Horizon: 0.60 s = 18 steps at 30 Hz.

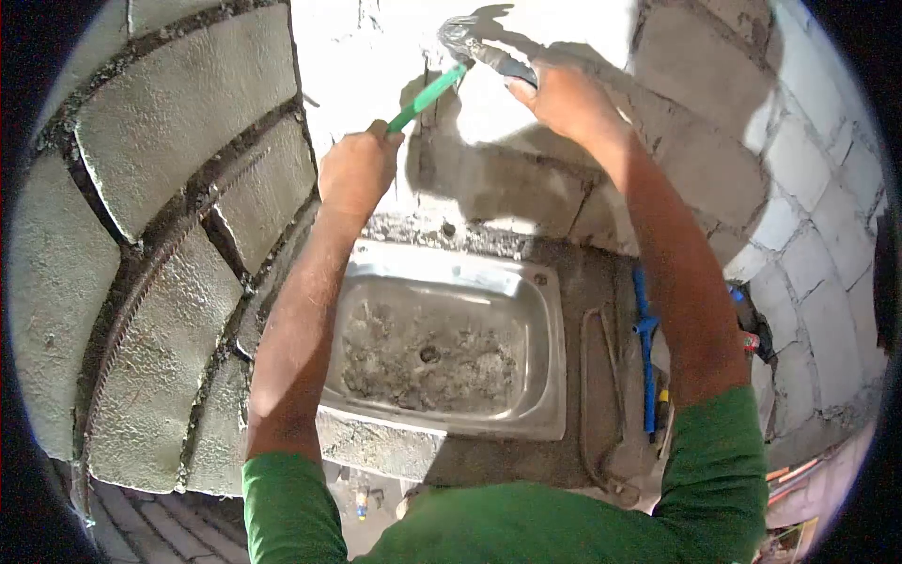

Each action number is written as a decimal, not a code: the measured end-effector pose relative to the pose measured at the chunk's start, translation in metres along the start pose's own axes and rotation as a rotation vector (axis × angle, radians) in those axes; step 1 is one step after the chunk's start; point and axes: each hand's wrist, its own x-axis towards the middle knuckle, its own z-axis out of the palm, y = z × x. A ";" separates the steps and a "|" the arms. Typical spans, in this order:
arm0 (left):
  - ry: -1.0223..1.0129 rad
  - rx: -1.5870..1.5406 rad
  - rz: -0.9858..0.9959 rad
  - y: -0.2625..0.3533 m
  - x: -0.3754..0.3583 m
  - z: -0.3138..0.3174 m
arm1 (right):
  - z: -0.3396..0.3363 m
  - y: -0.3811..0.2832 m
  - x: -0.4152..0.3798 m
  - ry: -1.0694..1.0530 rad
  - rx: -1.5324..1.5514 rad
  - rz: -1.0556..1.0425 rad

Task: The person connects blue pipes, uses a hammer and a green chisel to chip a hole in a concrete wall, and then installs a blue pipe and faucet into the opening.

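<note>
My left hand (358, 176) is closed around a slim bright green bar or handle (427, 98), which slants up and to the right. Its upper end meets the lower side of a second tool, or overlaps it from this angle. That tool, a dark-handled one with a shiny, crumpled-looking grey head (458, 36), is gripped in my right hand (573, 101); glare and blur hide its exact kind. Both hands are raised in front of the sunlit block wall (526, 183), above a stainless steel sink (554, 357) with grey rubble and dust in its basin.
Pale blocks (188, 113) with rough dark joints and a ribbed steel bar (141, 291) stand on the left. Right of the sink lie a hacksaw-like frame (601, 395) and blue pipe pieces (646, 352). More block wall (813, 188) curves along the right.
</note>
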 end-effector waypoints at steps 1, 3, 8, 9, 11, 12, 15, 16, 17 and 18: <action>-0.026 -0.007 -0.038 0.000 0.001 -0.002 | 0.001 0.000 -0.001 0.125 0.056 -0.006; -0.047 -0.001 -0.033 0.000 0.004 -0.007 | -0.016 -0.013 -0.011 0.220 0.192 -0.016; -0.081 -0.042 -0.026 -0.003 0.017 -0.012 | -0.051 -0.040 -0.008 0.650 0.412 -0.113; -0.082 -0.040 -0.026 -0.005 0.020 -0.013 | -0.041 -0.038 -0.009 0.651 0.408 -0.113; -0.099 -0.060 -0.036 -0.004 0.018 -0.018 | -0.001 -0.031 -0.015 0.308 0.186 0.097; -0.090 -0.058 -0.035 -0.004 0.019 -0.017 | 0.001 -0.023 -0.013 -0.024 0.141 0.014; -0.116 -0.058 -0.045 -0.004 0.022 -0.009 | 0.009 -0.016 -0.004 -0.193 0.065 0.149; -0.113 -0.058 -0.042 -0.010 0.028 -0.008 | 0.012 -0.012 -0.005 -0.087 0.148 0.152; -0.145 -0.090 -0.054 -0.017 0.032 -0.007 | 0.017 -0.011 -0.010 0.004 0.235 0.158; -0.162 -0.121 -0.064 -0.019 0.039 -0.012 | 0.006 -0.014 -0.009 0.008 0.235 0.158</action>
